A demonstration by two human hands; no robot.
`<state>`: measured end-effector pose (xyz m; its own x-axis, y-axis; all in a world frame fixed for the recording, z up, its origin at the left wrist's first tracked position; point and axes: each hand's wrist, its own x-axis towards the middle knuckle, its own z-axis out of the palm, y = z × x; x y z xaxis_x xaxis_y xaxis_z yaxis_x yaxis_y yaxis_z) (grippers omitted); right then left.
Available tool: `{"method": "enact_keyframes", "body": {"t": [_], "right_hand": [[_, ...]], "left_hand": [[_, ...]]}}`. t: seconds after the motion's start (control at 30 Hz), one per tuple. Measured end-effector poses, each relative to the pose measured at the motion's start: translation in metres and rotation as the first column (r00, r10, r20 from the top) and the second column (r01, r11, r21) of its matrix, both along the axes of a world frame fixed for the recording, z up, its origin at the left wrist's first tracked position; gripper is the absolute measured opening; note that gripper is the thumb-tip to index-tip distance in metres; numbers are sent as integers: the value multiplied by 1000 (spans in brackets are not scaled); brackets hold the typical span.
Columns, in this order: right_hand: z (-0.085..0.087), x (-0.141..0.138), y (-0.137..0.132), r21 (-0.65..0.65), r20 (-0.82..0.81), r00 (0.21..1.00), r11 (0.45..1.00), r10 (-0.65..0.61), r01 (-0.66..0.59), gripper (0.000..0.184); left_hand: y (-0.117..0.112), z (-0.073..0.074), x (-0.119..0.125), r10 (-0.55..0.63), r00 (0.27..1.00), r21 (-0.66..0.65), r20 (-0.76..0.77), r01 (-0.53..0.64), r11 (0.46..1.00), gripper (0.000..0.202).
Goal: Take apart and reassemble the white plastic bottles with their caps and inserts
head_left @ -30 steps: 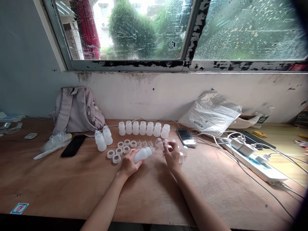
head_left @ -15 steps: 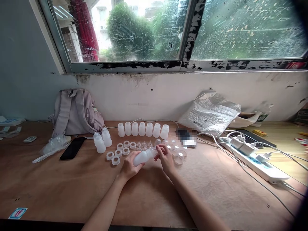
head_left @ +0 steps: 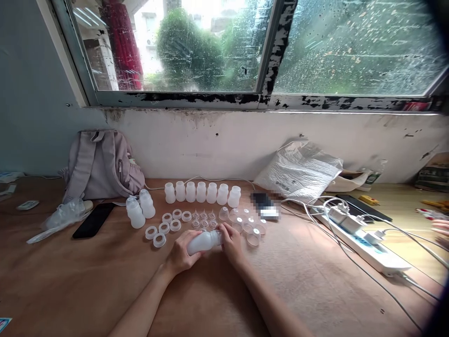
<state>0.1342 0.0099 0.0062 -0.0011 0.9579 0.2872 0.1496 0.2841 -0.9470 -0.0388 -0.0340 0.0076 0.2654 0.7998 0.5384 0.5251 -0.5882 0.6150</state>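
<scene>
My left hand is wrapped round a small white plastic bottle, held on its side just above the brown table. My right hand is closed on the bottle's neck end, its fingers pinched round a small clear part I cannot make out. Just beyond my hands lie white screw rings, clear teats and clear caps. Behind them stands a row of several open white bottles. Two capped bottles stand to the left.
A pink backpack leans on the wall at the left, with a black phone and a crumpled clear bag before it. A white plastic bag, a power strip with cables and another person's fingers are on the right.
My right hand has come from the clear caps to the bottle's neck and closed on it. My left hand has kept the bottle and drawn it slightly nearer.
</scene>
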Motion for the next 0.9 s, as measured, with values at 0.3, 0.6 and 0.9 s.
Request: {"method": "enact_keyframes", "body": {"t": [0.3, 0.6, 0.9], "right_hand": [[6, -7, -9, -41, -41, 994, 994, -102, 100, 29], [-8, -16, -17, -93, -112, 973, 977, -200, 190, 30], [-13, -19, -21, -109, -97, 978, 979, -184, 173, 31]], "left_hand": [[-6, 1, -1, 23, 998, 63, -57, -20, 998, 45], [-13, -4, -1, 25, 995, 79, -102, -17, 997, 45], [-12, -7, 1, 16, 994, 64, -108, -9, 998, 43]]}}
